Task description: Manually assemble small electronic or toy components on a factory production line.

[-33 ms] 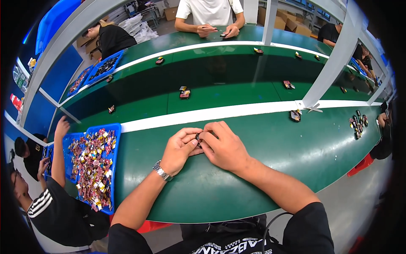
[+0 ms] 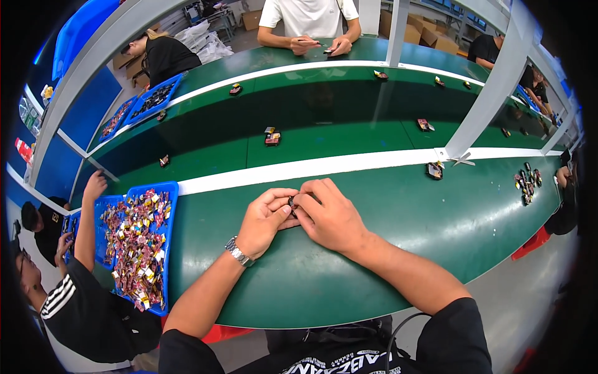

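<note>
Over the green table [image 2: 374, 262], both of my hands meet around a small dark part [image 2: 291, 202], mostly hidden by my fingers. My left hand [image 2: 264, 219], with a metal-banded watch [image 2: 238, 251] at its wrist, is closed round the part from the left. From the other side, the bent fingertips of my right hand [image 2: 331, 217] pinch at it. What kind of part it is cannot be made out. A blue tray [image 2: 172, 209] heaped with small pink, yellow and white wrapped pieces stands to the left of my hands.
A white strip [image 2: 249, 175] borders a sunken green belt [image 2: 349, 142] carrying scattered small pieces. On my side lie a dark piece [image 2: 434, 171] and a small pile [image 2: 527, 186]. A grey post [image 2: 483, 103] rises at the right. Other people sit around.
The hand of the person at my left has shifted slightly right and lower above the trays. My own hands look the same.
</note>
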